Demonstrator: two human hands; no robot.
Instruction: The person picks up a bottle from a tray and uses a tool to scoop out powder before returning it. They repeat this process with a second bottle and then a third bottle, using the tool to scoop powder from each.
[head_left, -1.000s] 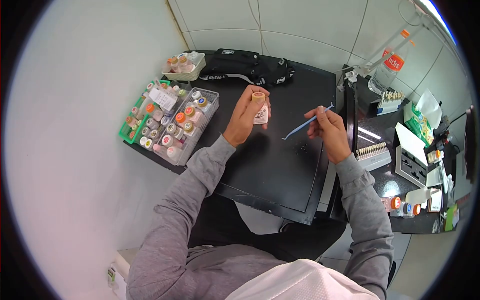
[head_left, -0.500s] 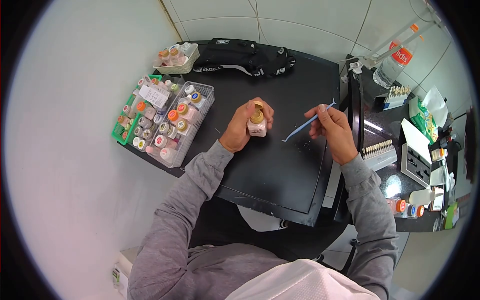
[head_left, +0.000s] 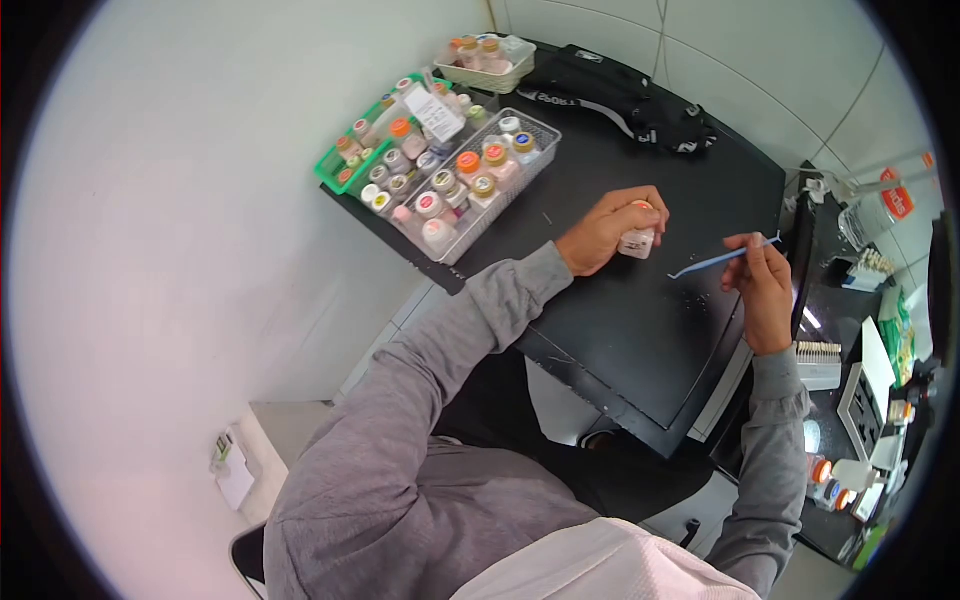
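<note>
My left hand [head_left: 620, 222] is wrapped round a small clear jar [head_left: 636, 243] of pale pink material, held above the black table. Its thumb lies over the orange cap [head_left: 643, 206], which appears closed; the fingers cover part of it. To the right, my right hand [head_left: 762, 290] grips a thin blue double-ended tool [head_left: 712, 263] with small hooked tips. One tip points left toward the jar, just apart from it. Pale specks [head_left: 702, 300] are scattered on the table below the tool.
Left on the black table [head_left: 590, 330], a clear basket [head_left: 545, 150] and a green basket [head_left: 330, 170] hold several capped jars. A cream basket [head_left: 500, 78] and a black strapped item [head_left: 600, 90] lie behind. Right, a side counter carries shade guides [head_left: 820, 365] and a bottle [head_left: 875, 215].
The view has swung left, so everything sits further right. The jar's flip cap stood open before and now appears pressed down under my left thumb. The blue tool stays in my right hand.
</note>
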